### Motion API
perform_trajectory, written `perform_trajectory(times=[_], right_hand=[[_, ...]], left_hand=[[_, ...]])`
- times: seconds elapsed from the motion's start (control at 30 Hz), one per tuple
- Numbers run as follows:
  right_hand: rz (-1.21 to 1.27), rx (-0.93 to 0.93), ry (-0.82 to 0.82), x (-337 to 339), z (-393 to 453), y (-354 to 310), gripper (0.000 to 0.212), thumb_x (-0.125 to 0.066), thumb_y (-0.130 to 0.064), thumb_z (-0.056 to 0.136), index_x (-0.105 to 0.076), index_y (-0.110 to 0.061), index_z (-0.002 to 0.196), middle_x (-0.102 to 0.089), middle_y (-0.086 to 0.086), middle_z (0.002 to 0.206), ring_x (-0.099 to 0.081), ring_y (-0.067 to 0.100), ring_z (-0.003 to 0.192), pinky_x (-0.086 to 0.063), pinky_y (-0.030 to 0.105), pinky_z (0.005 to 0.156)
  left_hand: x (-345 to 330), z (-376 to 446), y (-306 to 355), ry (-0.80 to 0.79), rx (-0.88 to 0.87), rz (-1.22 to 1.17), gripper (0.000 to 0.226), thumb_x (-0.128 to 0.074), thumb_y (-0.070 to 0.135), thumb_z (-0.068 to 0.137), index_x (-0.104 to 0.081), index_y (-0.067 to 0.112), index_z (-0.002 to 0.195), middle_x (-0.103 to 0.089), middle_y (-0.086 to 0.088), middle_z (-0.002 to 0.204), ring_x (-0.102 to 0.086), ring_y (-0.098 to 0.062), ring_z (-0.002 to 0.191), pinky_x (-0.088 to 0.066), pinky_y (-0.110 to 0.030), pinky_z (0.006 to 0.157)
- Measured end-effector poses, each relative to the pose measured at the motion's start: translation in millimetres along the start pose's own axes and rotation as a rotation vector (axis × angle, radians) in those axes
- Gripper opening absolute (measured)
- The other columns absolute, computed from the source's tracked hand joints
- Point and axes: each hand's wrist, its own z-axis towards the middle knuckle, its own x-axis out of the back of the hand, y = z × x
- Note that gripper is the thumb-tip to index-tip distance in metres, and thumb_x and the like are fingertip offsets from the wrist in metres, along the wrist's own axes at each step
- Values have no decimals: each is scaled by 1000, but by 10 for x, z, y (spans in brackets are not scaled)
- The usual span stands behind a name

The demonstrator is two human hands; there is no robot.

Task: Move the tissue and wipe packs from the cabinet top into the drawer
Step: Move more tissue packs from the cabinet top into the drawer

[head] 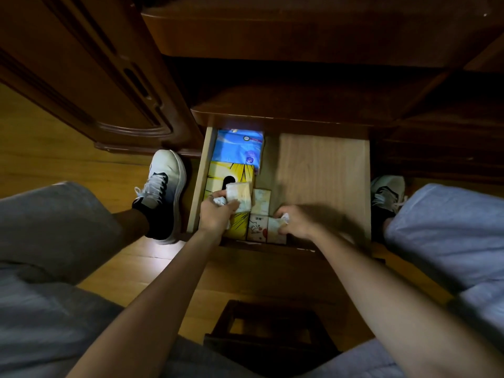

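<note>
The wooden drawer [321, 170] is pulled out below the dark cabinet top [300, 31]. Along its left side lie a blue tissue pack [237, 148] at the back and a yellow tissue box [229, 173] in front of it. My left hand [215, 214] holds a small pale tissue pack [240, 193] over the yellow box. My right hand [297, 222] grips another small pack [275, 227] at the drawer's front. A pack with a cartoon print [256, 227] and a pale yellow pack [261, 199] stand between my hands.
The drawer's right half shows bare wood. My knees in grey trousers and white shoes [163, 192] flank the drawer. A dark wooden stool [270, 331] is under me. A carved cabinet door [90, 66] stands at the left.
</note>
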Motion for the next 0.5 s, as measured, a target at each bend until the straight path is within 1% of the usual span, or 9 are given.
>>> perform_trajectory(times=[0.07,0.17,0.2,0.27,0.33,0.37,0.4,0.43,0.5], right_hand=[[-9,-9,-23,5,17,-18,51,-82,-7,76,-65,-12,124,-64,8,126,-58,26,117,-48,39,98],[86,-76,22,57,25,-35,56,-74,-6,84,-54,-10,136,-55,11,136,-54,26,122,-46,32,94],[127,-101,72,93,29,-24,56,-72,-7,86,-49,-10,138,-53,11,135,-54,24,118,-47,29,87],[204,-128,195,188,42,-10,52,-71,-14,88,-41,-13,130,-52,8,125,-55,20,107,-47,27,74],[314,-175,254,290,85,9,50,-70,-27,89,-37,-19,125,-49,4,119,-55,19,100,-47,28,71],[392,-215,247,331,103,-6,51,-67,-32,90,-36,-21,129,-49,3,120,-55,18,100,-48,31,74],[460,-242,231,352,119,-20,56,-65,-32,91,-35,-20,137,-48,4,123,-55,19,102,-50,34,80],[483,-257,236,360,142,-27,60,-65,-26,91,-35,-19,143,-48,5,127,-55,22,105,-51,36,84],[318,-234,302,338,199,-21,60,-63,-8,90,-41,-17,145,-48,9,136,-54,29,116,-50,34,92]], left_hand=[[-2,7,-10,-6,-3,-16,34,-76,8,83,-65,9,115,-69,-1,79,-60,2,47,-48,-19,41],[-2,18,-18,-6,4,-28,35,-77,8,83,-65,10,116,-70,0,83,-63,-1,54,-51,-19,46],[2,19,-20,-7,4,-31,35,-77,8,83,-65,10,116,-70,-1,83,-63,-2,56,-51,-19,47],[8,21,-27,-12,-7,-32,34,-76,8,83,-65,10,115,-70,-2,83,-62,-5,58,-51,-19,48],[10,22,-39,-22,-16,-32,33,-75,7,84,-65,10,115,-71,-5,88,-63,-9,63,-54,-23,53],[9,23,-44,-26,-18,-36,33,-75,7,84,-64,10,116,-72,-7,92,-64,-12,67,-55,-26,58],[9,24,-50,-29,-19,-39,34,-74,7,84,-64,10,116,-72,-9,95,-65,-14,71,-55,-30,63],[9,25,-52,-30,-21,-40,34,-74,7,84,-64,10,117,-72,-10,98,-65,-16,74,-56,-33,67],[11,19,-48,-28,-24,-39,34,-74,7,84,-64,9,117,-72,-11,99,-66,-17,76,-56,-35,69]])
